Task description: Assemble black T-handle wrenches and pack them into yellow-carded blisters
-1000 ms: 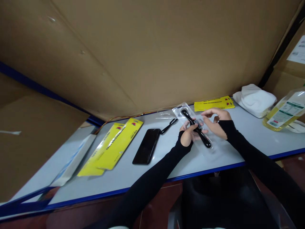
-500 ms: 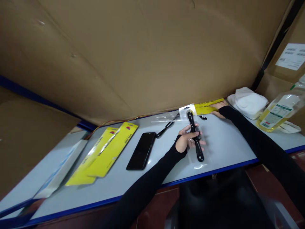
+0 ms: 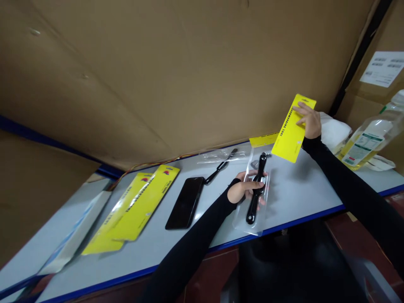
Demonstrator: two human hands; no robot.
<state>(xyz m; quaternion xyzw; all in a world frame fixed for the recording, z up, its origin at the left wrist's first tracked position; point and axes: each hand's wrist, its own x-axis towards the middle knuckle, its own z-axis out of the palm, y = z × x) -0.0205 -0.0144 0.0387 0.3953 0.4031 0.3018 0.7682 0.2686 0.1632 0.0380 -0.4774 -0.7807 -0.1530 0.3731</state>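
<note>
My left hand [image 3: 246,188] is closed around a black spokeshave [image 3: 259,176] and its clear plastic blister [image 3: 241,221], thumb pressed on the tool's middle. The spokeshave tilts above the table near its front edge. Raised at the right, my right hand [image 3: 311,120] grips a yellow printed backing card [image 3: 289,134], fingers over its upper right side. Another yellow card [image 3: 260,141] lies against the back wall. Behind my left hand rest a slim black-handled tool [image 3: 217,170] and a clear plastic piece [image 3: 208,156].
A black phone [image 3: 184,203] lies left of my left hand. Farther left are overlapping yellow packaged cards [image 3: 148,202] and a long white box [image 3: 78,229]. White cloth [image 3: 334,130] and a bottle of yellow liquid [image 3: 366,141] stand at the right. Cardboard [image 3: 195,75] walls the back.
My right hand has lifted a yellow card off the back of the table and turned it upright. My left hand has tilted the spokeshave and its blister the other way.
</note>
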